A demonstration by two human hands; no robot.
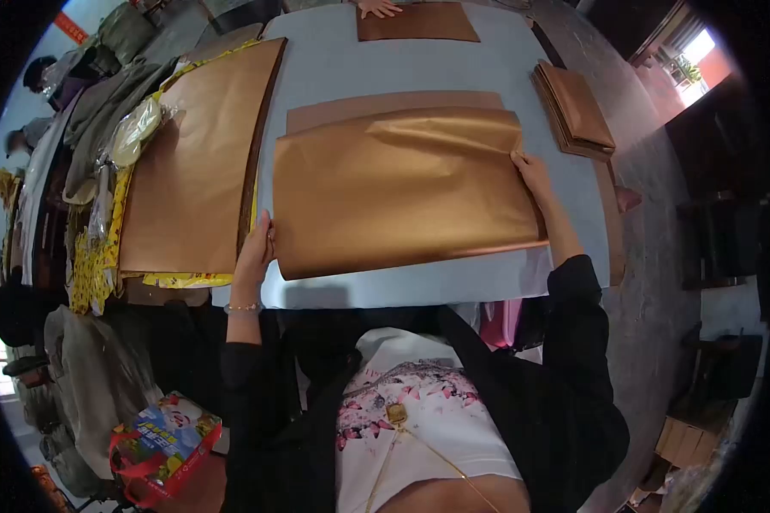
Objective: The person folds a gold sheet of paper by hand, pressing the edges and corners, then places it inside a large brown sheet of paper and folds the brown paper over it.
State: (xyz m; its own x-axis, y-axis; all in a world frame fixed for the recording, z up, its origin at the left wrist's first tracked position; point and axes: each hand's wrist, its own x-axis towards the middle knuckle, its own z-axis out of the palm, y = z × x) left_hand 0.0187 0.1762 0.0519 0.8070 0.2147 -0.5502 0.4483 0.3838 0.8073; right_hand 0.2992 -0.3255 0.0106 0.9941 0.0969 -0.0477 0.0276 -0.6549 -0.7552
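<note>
Writing: one shopping bag (180, 446), lower left, red with red handles, its blue and green panel printed with pale and yellow characters too small to read; one red banner (70, 27), upper left, with marks likewise unreadable.

Containers: the shopping bag, contents hidden; one clear plastic bag (139, 130), lying on the left-hand pile, a pale, rounded item inside.

Principal item: one copper-brown sheet (402, 192), before you on the pale blue-grey table (316, 73), spread wide across its near half. Smooth face with a metallic sheen; creases and shallow buckles toward the upper right; near edge curving. A duller brown strip (393, 109) shows beyond its far edge.

Hands: yours, set well apart, one at either side of the sheet. Your right hand (532, 173) pinches the right edge between thumb and fingers. Your left hand (257, 248) is at the left edge, fingers raised alongside; whether it grips cannot be told.

Surrounding stock: to your left, one large brown pile (201, 162) over yellow patterned cloth (98, 269); at the far right of the table, one stack of folded brown pieces (576, 107); at the far end, another person's hand (378, 8) resting on a smaller brown piece (423, 24).
</note>
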